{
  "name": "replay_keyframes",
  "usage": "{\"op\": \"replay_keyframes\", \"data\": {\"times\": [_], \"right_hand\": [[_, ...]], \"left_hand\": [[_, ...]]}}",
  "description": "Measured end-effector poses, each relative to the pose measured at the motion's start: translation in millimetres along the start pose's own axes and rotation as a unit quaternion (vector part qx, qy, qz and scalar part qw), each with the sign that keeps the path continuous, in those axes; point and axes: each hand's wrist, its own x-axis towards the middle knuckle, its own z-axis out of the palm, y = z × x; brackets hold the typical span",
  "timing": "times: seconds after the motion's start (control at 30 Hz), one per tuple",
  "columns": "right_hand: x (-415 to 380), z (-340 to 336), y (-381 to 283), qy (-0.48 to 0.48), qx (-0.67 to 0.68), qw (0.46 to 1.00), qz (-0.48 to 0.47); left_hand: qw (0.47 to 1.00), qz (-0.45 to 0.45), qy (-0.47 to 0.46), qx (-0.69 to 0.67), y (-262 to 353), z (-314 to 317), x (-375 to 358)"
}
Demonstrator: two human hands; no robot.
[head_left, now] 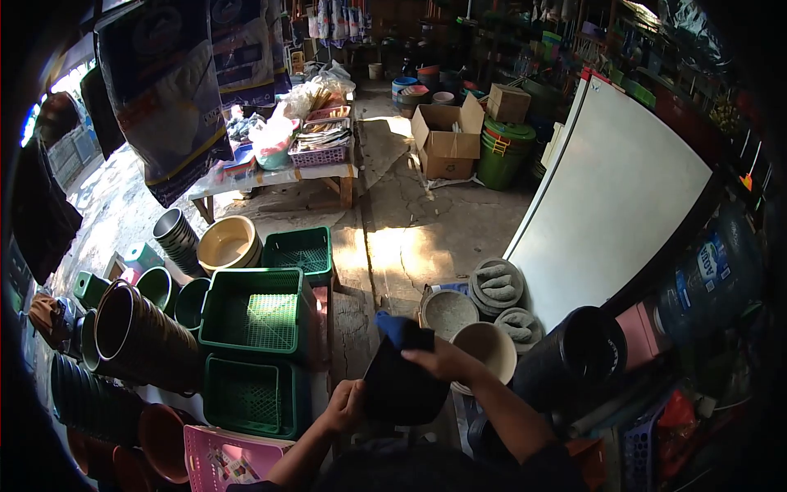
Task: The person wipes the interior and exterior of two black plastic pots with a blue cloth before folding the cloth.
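Note:
A black plastic pot [402, 385] is held tilted in front of my body. My left hand [347, 404] is closed on its left edge, fingers curled. At the upper right edge of the pot is my right hand [436, 359], fingers bent and closed against a blue cloth [398, 330] that lies over the pot's top edge. Deep shadow hides the pot's inside and lower part. Close to my right forearm stands a beige bowl-shaped pot [485, 353], with a grey stone mortar [448, 314] behind it.
Green plastic baskets [250, 307] and a pink basket [234, 455] stand at left, beside stacked brown pots [139, 336]. At right are stone mortars with pestles [496, 287], a black bin [586, 348] and a leaning white panel [611, 197]. Farther back sits an open cardboard box [448, 152].

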Motion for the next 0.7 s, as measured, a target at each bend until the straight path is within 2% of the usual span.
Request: {"op": "replay_keyframes", "data": {"times": [0.07,0.1,0.13,0.17,0.2,0.23,0.27,0.3,0.33,0.37,0.4,0.43,0.47,0.5,0.53,0.57,0.6,0.63,0.67,0.7], "right_hand": [[9,-19,43,0.014,0.101,0.995,-0.002],[13,-26,63,0.013,0.1,0.995,-0.006],[18,-30,82,-0.084,0.364,0.927,0.022],[21,-28,94,-0.177,0.596,0.782,0.051],[21,-19,99,-0.182,0.592,0.783,0.052],[21,-4,98,-0.105,0.611,0.782,-0.063],[23,10,96,-0.026,0.618,0.766,-0.176],[10,31,56,0.126,0.604,0.778,-0.12],[16,50,54,0.121,0.603,0.78,-0.115],[19,69,57,0.208,0.589,0.769,-0.139],[21,82,59,0.294,0.568,0.751,-0.163],[22,90,57,0.292,0.566,0.753,-0.163],[22,96,55,0.35,0.405,0.817,-0.215],[20,101,53,0.396,0.229,0.85,-0.26],[16,106,50,0.428,0.044,0.853,-0.296],[12,108,46,0.444,-0.142,0.824,-0.321],[8,108,42,0.444,-0.323,0.765,-0.336],[3,106,34,0.444,-0.325,0.765,-0.336],[-3,101,23,0.346,-0.371,0.805,-0.31],[-5,97,15,0.244,-0.411,0.833,-0.279]], "left_hand": [[1.0,0.001,0.013,0.019,-19,-11,-1],[0.997,-0.008,0.062,-0.036,-34,-9,0],[0.997,-0.006,0.065,-0.033,-24,-4,5],[0.981,-0.007,0.142,-0.131,-9,4,12],[0.949,-0.008,0.218,-0.23,-1,8,16],[0.934,-0.051,0.232,-0.265,-4,5,20],[0.932,-0.05,0.239,-0.267,-7,7,22],[0.894,-0.058,0.284,-0.341,-1,12,29],[0.848,-0.066,0.326,-0.412,8,17,39],[0.818,-0.062,0.309,-0.482,49,29,45],[0.816,-0.059,0.312,-0.484,46,29,48],[0.794,-0.03,0.258,-0.549,40,29,54],[0.767,-0.001,0.201,-0.61,36,28,59],[0.765,0.001,0.201,-0.612,36,28,62],[0.769,0.01,0.184,-0.613,37,27,67],[0.772,0.02,0.167,-0.613,36,26,70],[0.771,0.021,0.165,-0.615,27,25,69],[0.819,-0.049,0.195,-0.537,15,23,65],[0.856,-0.12,0.222,-0.451,4,22,62],[0.869,-0.131,0.237,-0.415,19,26,61]]}}
